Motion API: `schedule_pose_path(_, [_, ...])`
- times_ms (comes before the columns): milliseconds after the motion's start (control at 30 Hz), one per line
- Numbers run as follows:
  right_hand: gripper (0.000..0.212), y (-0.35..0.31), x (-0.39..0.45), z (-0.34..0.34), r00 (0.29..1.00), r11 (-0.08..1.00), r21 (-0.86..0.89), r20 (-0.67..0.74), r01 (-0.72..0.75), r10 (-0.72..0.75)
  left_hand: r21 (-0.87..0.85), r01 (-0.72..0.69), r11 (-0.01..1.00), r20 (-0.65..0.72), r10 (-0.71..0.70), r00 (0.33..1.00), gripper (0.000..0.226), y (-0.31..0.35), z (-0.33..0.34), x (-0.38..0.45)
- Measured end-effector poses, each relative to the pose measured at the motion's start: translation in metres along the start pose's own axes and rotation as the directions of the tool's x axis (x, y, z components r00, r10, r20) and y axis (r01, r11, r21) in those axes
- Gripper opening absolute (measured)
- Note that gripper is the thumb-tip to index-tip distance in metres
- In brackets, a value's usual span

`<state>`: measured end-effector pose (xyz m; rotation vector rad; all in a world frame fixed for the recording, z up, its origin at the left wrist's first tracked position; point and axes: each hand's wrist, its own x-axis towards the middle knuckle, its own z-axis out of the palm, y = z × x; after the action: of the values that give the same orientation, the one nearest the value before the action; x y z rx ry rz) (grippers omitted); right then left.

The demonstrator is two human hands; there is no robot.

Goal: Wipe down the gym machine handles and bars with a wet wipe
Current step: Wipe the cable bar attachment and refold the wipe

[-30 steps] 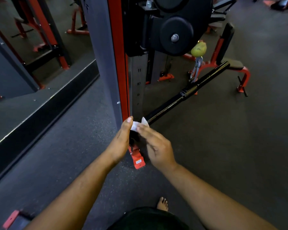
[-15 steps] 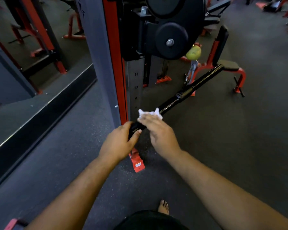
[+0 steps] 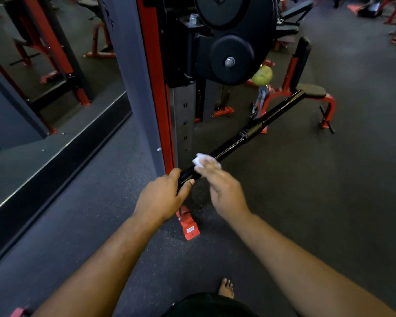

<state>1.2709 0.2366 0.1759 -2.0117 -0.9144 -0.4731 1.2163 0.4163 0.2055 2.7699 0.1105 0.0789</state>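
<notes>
A long black bar (image 3: 258, 128) slants from the machine's front up toward the right, hanging by a metal clip (image 3: 258, 102) under a yellow-green ball (image 3: 262, 75). My left hand (image 3: 162, 197) grips the bar's near end. My right hand (image 3: 222, 186) presses a crumpled white wet wipe (image 3: 202, 160) onto the bar just beyond the left hand; its fingers are blurred.
The red and grey machine upright (image 3: 151, 88) with numbered holes stands right behind the bar, black weight plates (image 3: 232, 58) above. A red foot (image 3: 189, 225) sticks out below my hands. A red bench (image 3: 306, 92) stands at the back right. A mirror (image 3: 44, 76) lines the left wall. My bare foot (image 3: 226, 288) is below.
My left hand let go of the wipe and closed around the bar's near end. My right hand slid the wipe a little farther up the bar.
</notes>
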Motion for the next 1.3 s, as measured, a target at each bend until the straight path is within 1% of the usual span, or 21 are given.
schedule_pose_path(67, [0.054, -0.008, -0.010, -0.003, 0.999, 0.986, 0.165, -0.012, -0.031, 0.034, -0.004, -0.020, 1.000, -0.008, 0.020, 1.000, 0.050, -0.002, 0.001, 0.000])
schedule_pose_path(100, [0.052, -0.003, -0.011, -0.006, 0.982, 0.961, 0.242, -0.097, -0.137, 0.164, -0.009, -0.025, 1.000, -0.011, 0.025, 1.000, 0.052, -0.002, 0.001, -0.001])
schedule_pose_path(133, [0.048, 0.006, -0.010, -0.010, 0.910, 0.914, 0.302, -0.228, -0.272, 0.346, -0.013, -0.029, 0.999, -0.013, 0.029, 0.999, 0.055, -0.001, 0.001, -0.002])
schedule_pose_path(167, [0.045, 0.019, -0.004, -0.015, 0.769, 0.824, 0.404, -0.343, -0.398, 0.539, -0.012, -0.033, 0.999, -0.016, 0.033, 0.999, 0.058, -0.001, 0.001, -0.003])
schedule_pose_path(200, [0.045, 0.032, 0.005, -0.022, 0.585, 0.686, 0.561, -0.388, -0.463, 0.712, -0.007, -0.036, 0.999, -0.017, 0.036, 0.999, 0.060, 0.001, 0.001, -0.005])
schedule_pose_path(233, [0.048, 0.041, 0.016, -0.030, 0.418, 0.524, 0.728, -0.349, -0.443, 0.839, 0.002, -0.040, 0.999, -0.013, 0.040, 0.999, 0.062, 0.003, 0.002, -0.006])
schedule_pose_path(267, [0.050, 0.049, 0.028, -0.033, 0.315, 0.381, 0.844, -0.271, -0.376, 0.910, 0.011, -0.046, 0.999, -0.008, 0.046, 0.999, 0.064, 0.004, 0.003, -0.008])
schedule_pose_path(300, [0.049, 0.054, 0.039, -0.032, 0.278, 0.271, 0.910, -0.185, -0.313, 0.943, 0.025, -0.052, 0.998, 0.001, 0.052, 0.999, 0.065, 0.007, 0.005, -0.009])
schedule_pose_path(400, [0.048, 0.026, 0.053, -0.015, 0.313, 0.123, 0.957, -0.036, -0.263, 0.949, 0.064, -0.052, 0.997, 0.010, 0.052, 0.999, 0.065, 0.013, 0.009, -0.011])
schedule_pose_path(567, [0.043, -0.048, 0.014, 0.024, 0.321, 0.082, 0.924, 0.046, -0.374, 0.946, 0.058, -0.055, 0.997, 0.011, 0.054, 0.998, 0.066, 0.016, 0.014, -0.009])
schedule_pose_path(600, [0.043, -0.058, 0.002, 0.031, 0.362, 0.084, 0.910, 0.075, -0.406, 0.929, 0.040, -0.053, 0.998, 0.008, 0.053, 0.999, 0.066, 0.016, 0.013, -0.008])
schedule_pose_path(700, [0.042, -0.075, -0.031, 0.041, 0.555, 0.106, 0.851, 0.236, -0.514, 0.798, 0.020, -0.045, 0.999, 0.003, 0.045, 0.999, 0.067, 0.013, 0.010, -0.005])
schedule_pose_path(767, [0.040, -0.056, -0.037, 0.031, 0.527, 0.120, 0.839, 0.216, -0.531, 0.822, 0.023, -0.040, 0.999, 0.009, 0.040, 0.999, 0.066, 0.013, 0.008, -0.005])
schedule_pose_path(800, [0.038, -0.038, -0.034, 0.023, 0.492, 0.171, 0.843, 0.122, -0.510, 0.862, 0.026, -0.040, 0.999, 0.011, 0.040, 0.999, 0.066, 0.014, 0.008, -0.006])
schedule_pose_path(867, [0.042, -0.001, -0.017, 0.001, 0.453, 0.379, 0.762, -0.127, -0.525, 0.883, 0.019, -0.047, 0.999, 0.018, 0.046, 0.999, 0.071, 0.015, 0.009, -0.007])
schedule_pose_path(900, [0.047, 0.015, -0.006, -0.010, 0.473, 0.489, 0.668, -0.226, -0.561, 0.852, 0.005, -0.049, 0.999, 0.024, 0.049, 0.999, 0.074, 0.016, 0.010, -0.007])
schedule_pose_path(1000, [0.047, 0.033, 0.017, -0.026, 0.639, 0.752, 0.300, -0.398, -0.587, 0.658, -0.039, -0.055, 0.998, 0.032, 0.056, 0.998, 0.071, 0.019, 0.014, -0.007])
schedule_pose_path(1067, [0.050, 0.022, 0.015, -0.019, 0.752, 0.842, 0.151, -0.389, -0.518, 0.532, -0.066, -0.053, 0.996, 0.036, 0.056, 0.998, 0.068, 0.020, 0.015, -0.006])
schedule_pose_path(1167, [0.044, -0.004, -0.018, 0.011, 0.913, 0.945, 0.021, -0.250, -0.327, 0.322, -0.119, -0.037, 0.992, 0.041, 0.043, 0.998, 0.075, 0.019, 0.015, -0.005])
schedule_pose_path(1233, [0.041, -0.021, -0.042, 0.018, 0.979, 0.984, 0.033, -0.100, -0.175, 0.177, -0.146, -0.017, 0.989, 0.047, 0.024, 0.999, 0.083, 0.014, 0.013, -0.004])
schedule_pose_path(1300, [0.040, -0.029, -0.054, 0.013, 0.999, 0.996, 0.079, -0.011, -0.050, 0.051, -0.171, 0.002, 0.985, 0.060, 0.008, 0.998, 0.092, 0.010, 0.010, -0.004])
